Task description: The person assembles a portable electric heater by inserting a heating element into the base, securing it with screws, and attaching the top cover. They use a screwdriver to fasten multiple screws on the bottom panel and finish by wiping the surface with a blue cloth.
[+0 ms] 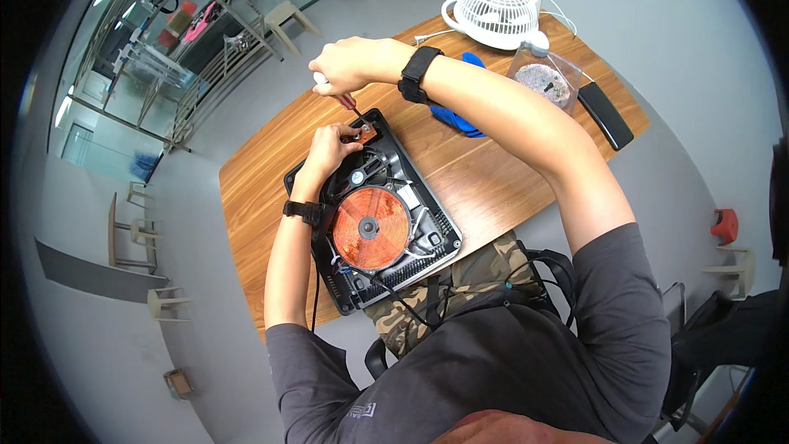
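Right hand [355,64]: our grip wraps the screwdriver [348,102], long axis slanting down-right to the circuit board [367,136] | Board: far end of black housing [437,234] on the worktop [261,185] | Left hand [329,150]: nearer, fingertips at board's left edge; we cannot tell whether pinching.

The single head-worn fisheye view looks steeply down from close above the table [256,189], reaching past it to the floor [197,214] on either side.

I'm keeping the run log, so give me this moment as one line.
Right hand: holds screwdriver with red-and-white handle | left hand: at small orange board | open black plastic housing: contains round orange coil
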{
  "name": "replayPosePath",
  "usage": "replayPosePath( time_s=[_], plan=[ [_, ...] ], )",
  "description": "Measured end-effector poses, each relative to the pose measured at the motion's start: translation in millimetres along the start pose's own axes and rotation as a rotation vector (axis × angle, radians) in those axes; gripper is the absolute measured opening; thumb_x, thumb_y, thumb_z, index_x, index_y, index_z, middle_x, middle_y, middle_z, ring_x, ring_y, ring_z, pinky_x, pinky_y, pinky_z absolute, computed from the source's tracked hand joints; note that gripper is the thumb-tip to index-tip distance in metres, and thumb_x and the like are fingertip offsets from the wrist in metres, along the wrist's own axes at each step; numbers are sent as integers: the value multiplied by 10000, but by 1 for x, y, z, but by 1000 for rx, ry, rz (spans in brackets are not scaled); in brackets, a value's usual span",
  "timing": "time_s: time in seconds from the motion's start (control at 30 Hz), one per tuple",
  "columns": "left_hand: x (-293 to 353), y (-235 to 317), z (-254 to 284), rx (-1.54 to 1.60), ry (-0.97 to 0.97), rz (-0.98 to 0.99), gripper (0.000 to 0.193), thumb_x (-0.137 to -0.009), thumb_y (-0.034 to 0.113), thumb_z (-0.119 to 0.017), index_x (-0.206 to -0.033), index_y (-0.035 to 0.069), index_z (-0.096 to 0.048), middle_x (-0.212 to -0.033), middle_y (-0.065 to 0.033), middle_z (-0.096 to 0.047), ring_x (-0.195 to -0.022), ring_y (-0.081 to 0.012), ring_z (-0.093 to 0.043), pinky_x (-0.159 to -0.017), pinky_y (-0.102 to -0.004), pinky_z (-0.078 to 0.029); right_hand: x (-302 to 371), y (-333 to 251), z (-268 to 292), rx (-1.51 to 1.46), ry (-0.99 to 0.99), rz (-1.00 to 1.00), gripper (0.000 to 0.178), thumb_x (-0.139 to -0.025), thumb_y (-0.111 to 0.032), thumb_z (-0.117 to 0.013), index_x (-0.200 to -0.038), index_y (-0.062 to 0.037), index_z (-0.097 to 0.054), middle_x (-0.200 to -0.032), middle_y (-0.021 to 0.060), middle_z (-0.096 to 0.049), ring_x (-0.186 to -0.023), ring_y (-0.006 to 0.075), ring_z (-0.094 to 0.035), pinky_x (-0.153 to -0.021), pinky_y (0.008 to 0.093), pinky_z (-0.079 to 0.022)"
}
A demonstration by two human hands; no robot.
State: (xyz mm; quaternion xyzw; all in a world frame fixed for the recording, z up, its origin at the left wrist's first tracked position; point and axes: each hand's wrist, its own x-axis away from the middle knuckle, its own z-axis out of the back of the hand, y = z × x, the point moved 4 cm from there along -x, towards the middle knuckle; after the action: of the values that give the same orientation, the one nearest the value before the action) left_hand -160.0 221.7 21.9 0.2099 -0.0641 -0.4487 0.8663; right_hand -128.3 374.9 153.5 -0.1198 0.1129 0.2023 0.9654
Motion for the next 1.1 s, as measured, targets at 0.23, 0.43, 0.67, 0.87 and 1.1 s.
replayPosePath(
  time_s=[0.23,0.43,0.67,0.87,1.1],
  plan=[
    [1,-4,-2,5,12,2,400,-735,149,-874,-1086,-7,-762,-1032,-203,-738,-954,-356,-714,-866,-401,-549,-6,-7,10,252,22,9,515,-942,-495,-592,-833,-19,-757,-763,170,-731,-774,375,-728,-724,455,-590],
    [0,-7,-3,-8,8,-1,404,-732,151,-873,-1089,-3,-762,-1032,-203,-737,-951,-359,-712,-870,-404,-546,2,-10,7,120,33,-12,503,-950,-476,-562,-909,-13,-754,-859,197,-744,-832,392,-723,-779,472,-582],
    [-3,-3,-2,-3,-6,-6,414,-732,145,-870,-1105,3,-759,-1023,-197,-732,-942,-359,-704,-869,-407,-540,-5,-3,1,9,-31,16,407,-956,-393,-534,-1075,-35,-688,-855,167,-742,-910,391,-710,-801,488,-563],
    [1,1,-1,45,-7,-12,411,-750,126,-856,-1127,4,-749,-1036,-186,-725,-941,-343,-698,-872,-403,-534,-2,-6,3,62,-86,92,487,-983,-503,-542,-1078,-45,-681,-863,167,-740,-911,383,-708,-789,492,-559],
    [4,0,-6,93,4,-8,371,-781,109,-829,-1125,2,-743,-1055,-166,-707,-915,-330,-680,-854,-405,-534,-3,-9,2,144,-58,-7,454,-942,-487,-610,-1020,-49,-703,-875,160,-738,-903,368,-712,-798,483,-564]
  ],
)
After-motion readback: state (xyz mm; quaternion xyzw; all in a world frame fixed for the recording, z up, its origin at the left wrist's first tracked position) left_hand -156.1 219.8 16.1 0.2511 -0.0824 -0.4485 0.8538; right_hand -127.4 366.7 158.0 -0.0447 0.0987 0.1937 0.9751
